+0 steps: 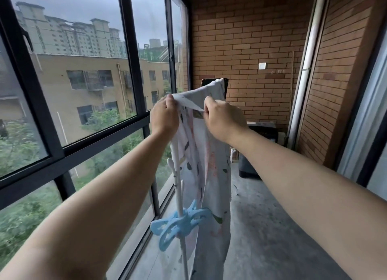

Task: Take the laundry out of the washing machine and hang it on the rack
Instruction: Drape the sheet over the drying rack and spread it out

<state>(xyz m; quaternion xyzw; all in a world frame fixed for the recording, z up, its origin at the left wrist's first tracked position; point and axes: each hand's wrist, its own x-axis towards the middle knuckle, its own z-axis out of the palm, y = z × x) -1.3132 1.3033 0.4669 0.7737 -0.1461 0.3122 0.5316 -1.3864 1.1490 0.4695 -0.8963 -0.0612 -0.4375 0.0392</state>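
Laundry: one pale grey cloth printed with dark leaves and pink blotches (209,164) hangs full length beside the one white plastic rack pole (179,198), its lower end out of sight past the bottom edge of the view. Its upper edge is raised at arm's length at the pole's upper end, between two hands.

Two bare forearms reach in from the lower corners. One light-blue plastic clamp (178,223) sits on the lower part of the pole, touching the cloth's left edge. Two short white pegs branch from the pole above the clamp.

The left hand (164,116) holds the cloth's top-left edge with fingers curled and pressed together, pinching the fabric against the thumb. The right hand (224,120), just beside it, pinches a fold of the same edge between thumb and curled fingers. The cloth's highest corner lies against one dark upright panel (206,81); whether it rests on the panel cannot be told.

Along the far edge of the grey concrete floor (272,227) stand one dark bin (247,166) and, behind it, one black box (263,131). One white switch plate (262,66) is fixed on the orange brick wall (240,38), and one white vertical pipe (307,59) runs down the right corner. Dark-framed windows (129,49) line the left side.
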